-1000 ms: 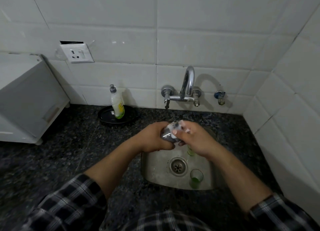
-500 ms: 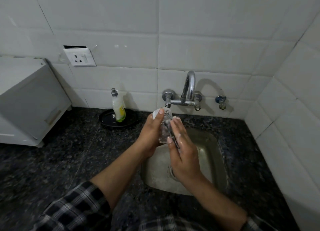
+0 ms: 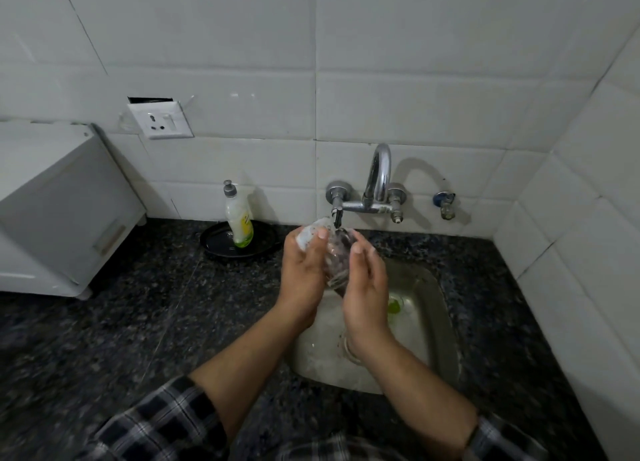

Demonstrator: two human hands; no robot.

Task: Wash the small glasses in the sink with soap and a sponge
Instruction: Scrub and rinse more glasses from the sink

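Two hands are raised over the sink [image 3: 446, 322] with a small glass [image 3: 337, 256] held tilted between them, just below the left handle of the tap [image 3: 379, 180]. By the left hand [image 3: 301, 273] a white sponge [image 3: 310, 233] is pinched against the glass's upper end, thumb curled over it; by the right hand [image 3: 367, 287] the other side is cupped with the thumb laid on the glass, its fingers being hidden behind. Much of the basin is blocked by the wrists, though a green-tinted glass [image 3: 394, 306] is seen inside, right of the right hand. On the dark desk [image 3: 138, 322] a soap bottle [image 3: 239, 218] is stood upright on a black plate [image 3: 221, 249] to the left of the tap; further left, a white cabinet [image 3: 59, 211] is set against the tiles.
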